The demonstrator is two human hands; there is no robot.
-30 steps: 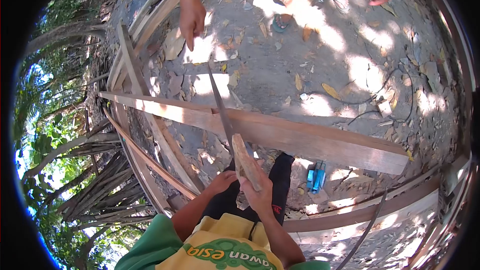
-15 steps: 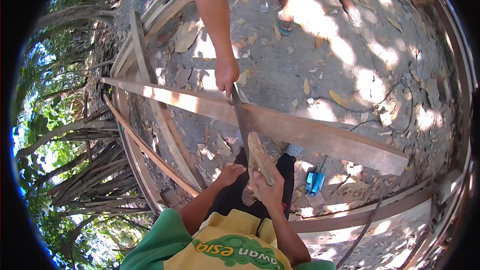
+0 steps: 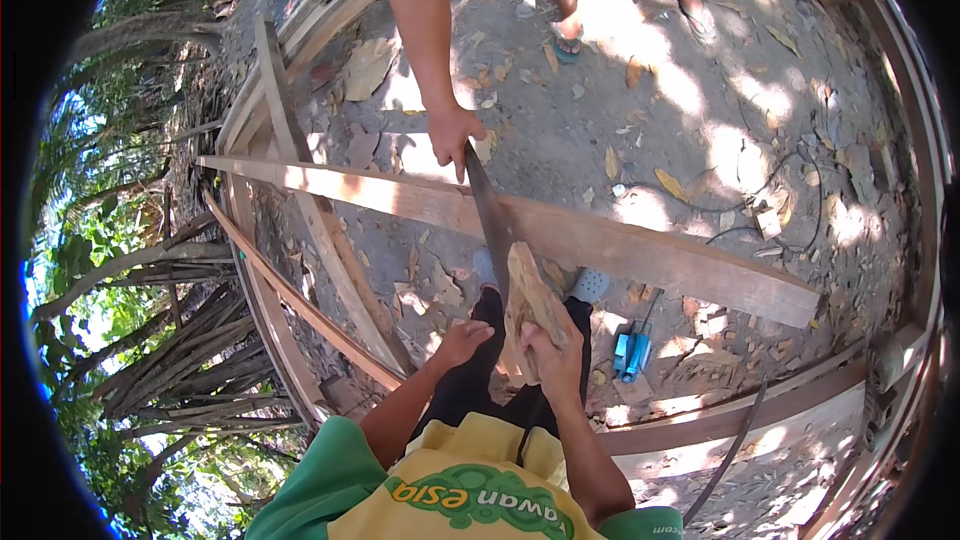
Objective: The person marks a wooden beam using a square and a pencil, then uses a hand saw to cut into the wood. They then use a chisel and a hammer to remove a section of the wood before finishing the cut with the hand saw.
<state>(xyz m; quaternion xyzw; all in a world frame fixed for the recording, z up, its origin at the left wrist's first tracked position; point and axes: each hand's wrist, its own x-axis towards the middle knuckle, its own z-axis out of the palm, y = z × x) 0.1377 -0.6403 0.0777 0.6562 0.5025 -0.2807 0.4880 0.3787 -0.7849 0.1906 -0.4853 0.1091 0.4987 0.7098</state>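
My right hand (image 3: 556, 358) grips the wooden handle (image 3: 532, 305) of a saw. The dark saw blade (image 3: 487, 202) crosses a long wooden beam (image 3: 620, 255) and points away from me. A co-worker's hand (image 3: 455, 140) is at the far tip of the blade, on the other side of the beam. To the left of the handle, my left hand (image 3: 464, 342) hangs with its fingers curled together, and nothing shows in it.
A blue power tool (image 3: 631, 352) with a cord lies on the ground right of my legs. Boards and poles (image 3: 335, 265) lean at the left, and more timber (image 3: 740, 420) lies lower right. A person's sandalled feet (image 3: 567, 42) are beyond the beam. Leaves litter the ground.
The saw and my right hand have moved slightly up and to the right, away from me. The co-worker's fingers at the blade tip are spread more. Another hand at the top right has come further into view.
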